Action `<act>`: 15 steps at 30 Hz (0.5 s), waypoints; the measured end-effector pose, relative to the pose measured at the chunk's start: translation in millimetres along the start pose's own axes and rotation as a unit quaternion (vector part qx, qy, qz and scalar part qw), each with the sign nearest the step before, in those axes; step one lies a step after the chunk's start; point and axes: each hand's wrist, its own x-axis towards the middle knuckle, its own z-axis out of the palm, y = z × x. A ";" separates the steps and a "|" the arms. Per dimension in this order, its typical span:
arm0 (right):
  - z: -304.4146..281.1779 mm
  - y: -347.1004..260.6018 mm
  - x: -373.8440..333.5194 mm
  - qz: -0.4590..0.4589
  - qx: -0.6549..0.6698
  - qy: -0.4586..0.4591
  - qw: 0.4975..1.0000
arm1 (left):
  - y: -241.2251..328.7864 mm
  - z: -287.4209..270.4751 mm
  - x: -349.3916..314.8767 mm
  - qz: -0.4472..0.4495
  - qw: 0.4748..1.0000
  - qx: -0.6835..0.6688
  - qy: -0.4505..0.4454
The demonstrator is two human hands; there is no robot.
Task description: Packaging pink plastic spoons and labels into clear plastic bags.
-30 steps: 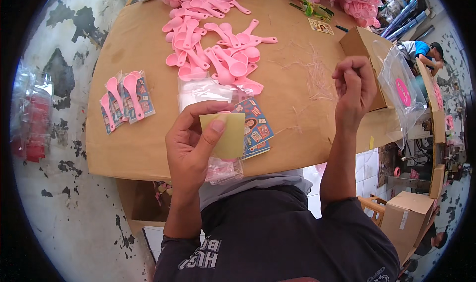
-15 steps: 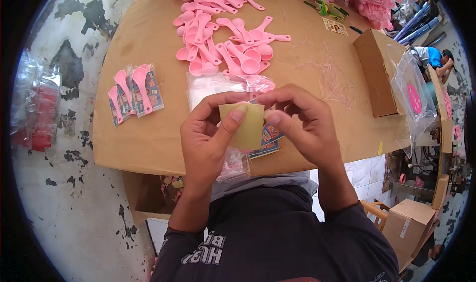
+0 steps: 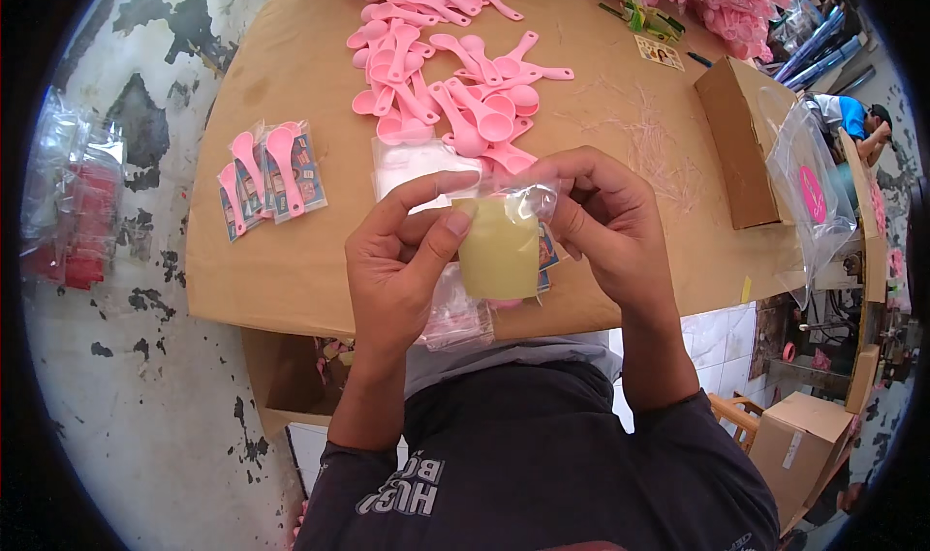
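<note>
Over the near middle of the table I hold up a small clear plastic bag [image 3: 539,198] with a pale yellow-green card [image 3: 499,251] in it. My left hand [image 3: 402,260] pinches its upper left edge between thumb and fingers. My right hand [image 3: 610,227] grips the clear plastic at its upper right corner. Behind the card, dark blue printed cards [image 3: 546,251] show in part. Below my left hand lies a stack of clear plastic bags [image 3: 460,309]. Beyond my hands is a heap of pink measuring spoons [image 3: 489,115], beside a white packet [image 3: 412,164].
At the left lie several clear packets with cards and pink spoons [image 3: 283,168]. An open cardboard box [image 3: 741,144] with a clear bag [image 3: 812,188] stands at the right edge. Pink bagged goods [image 3: 736,9] pile up far right. Another person [image 3: 848,120] sits beyond.
The card, bare-looking before, now shows inside clear plastic. My right hand has moved slightly right and up, its fingers closed on the plastic's corner.
</note>
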 end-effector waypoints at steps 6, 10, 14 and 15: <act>-4.8 5.1 0.6 -0.064 -0.034 -0.036 0.997 | -8.1 -3.6 -1.5 0.051 0.999 -0.002 0.001; -4.8 0.3 1.0 -0.072 -0.069 -0.050 0.994 | -6.0 -6.3 -1.9 0.060 0.998 -0.025 -0.018; -4.9 1.3 1.7 -0.082 -0.095 -0.055 0.991 | -8.5 -8.9 -2.2 0.044 0.998 -0.049 -0.014; -5.6 1.4 1.8 -0.093 -0.109 -0.060 0.988 | -8.9 -9.9 -2.0 0.044 0.998 -0.049 -0.014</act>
